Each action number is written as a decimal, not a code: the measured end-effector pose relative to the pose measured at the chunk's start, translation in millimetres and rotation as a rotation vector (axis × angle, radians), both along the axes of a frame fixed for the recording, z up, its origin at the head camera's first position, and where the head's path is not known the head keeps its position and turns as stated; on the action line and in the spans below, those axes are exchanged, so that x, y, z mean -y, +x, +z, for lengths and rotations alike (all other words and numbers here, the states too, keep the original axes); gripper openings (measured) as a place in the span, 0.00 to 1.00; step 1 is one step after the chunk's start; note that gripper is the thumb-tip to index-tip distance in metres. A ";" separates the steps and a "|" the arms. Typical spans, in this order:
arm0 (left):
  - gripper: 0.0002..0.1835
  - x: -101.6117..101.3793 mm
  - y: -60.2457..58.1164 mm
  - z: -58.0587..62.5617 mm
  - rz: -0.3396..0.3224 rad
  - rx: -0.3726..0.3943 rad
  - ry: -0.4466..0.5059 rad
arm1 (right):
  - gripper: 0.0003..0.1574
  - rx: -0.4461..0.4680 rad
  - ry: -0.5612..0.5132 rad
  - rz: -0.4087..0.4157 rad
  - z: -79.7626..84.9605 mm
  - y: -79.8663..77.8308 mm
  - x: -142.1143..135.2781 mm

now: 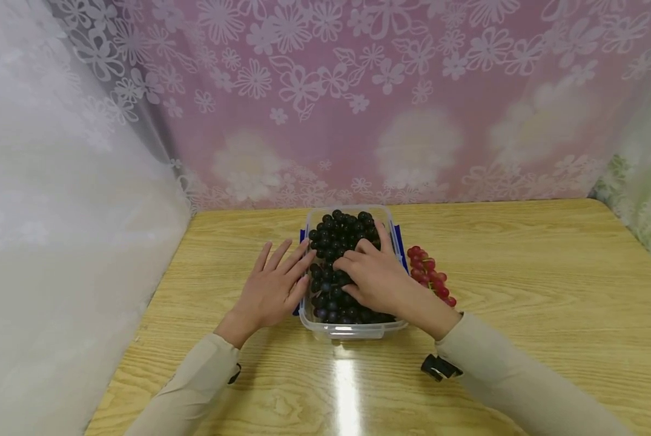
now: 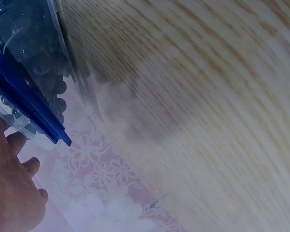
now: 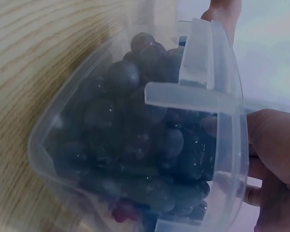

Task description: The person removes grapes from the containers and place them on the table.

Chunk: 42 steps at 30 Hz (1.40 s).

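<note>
A clear plastic container [image 1: 352,332] with blue side clips stands on the table, filled with bunches of dark grapes [image 1: 333,239]. My left hand [image 1: 273,287] lies along its left side, fingers spread and fingertips at the rim. In the left wrist view, the fingers of the left hand [image 2: 12,179] are beside a blue clip [image 2: 31,101]. My right hand [image 1: 376,275] is over the grapes inside the container, one finger stretched along the right side and the others bent among the grapes. Through the clear wall, the right wrist view shows dark grapes [image 3: 125,125] behind the plastic.
A bunch of red grapes [image 1: 429,275] lies on the wooden table [image 1: 532,290], just right of the container. A pink floral curtain [image 1: 358,121] hangs behind the table's far edge. A white sheet [image 1: 69,242] hangs at the left.
</note>
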<state>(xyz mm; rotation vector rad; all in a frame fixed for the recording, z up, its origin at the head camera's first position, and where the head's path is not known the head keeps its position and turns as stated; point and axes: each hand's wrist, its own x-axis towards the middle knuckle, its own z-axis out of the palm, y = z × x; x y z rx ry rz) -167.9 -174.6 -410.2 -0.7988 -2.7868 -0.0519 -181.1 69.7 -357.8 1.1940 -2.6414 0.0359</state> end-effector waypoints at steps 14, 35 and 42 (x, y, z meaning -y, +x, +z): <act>0.30 0.1 0.9 -0.4 0.011 0.013 -0.014 | 0.22 -0.055 -0.076 0.039 13.0 -1.0 -13.6; 0.30 -1.1 1.8 0.2 0.006 0.007 -0.003 | 0.21 -0.038 -0.202 -0.022 52.3 -4.9 -33.2; 0.30 -1.7 1.6 -0.7 -0.010 -0.004 0.017 | 0.22 -0.059 -0.250 -0.054 67.2 -7.3 -48.4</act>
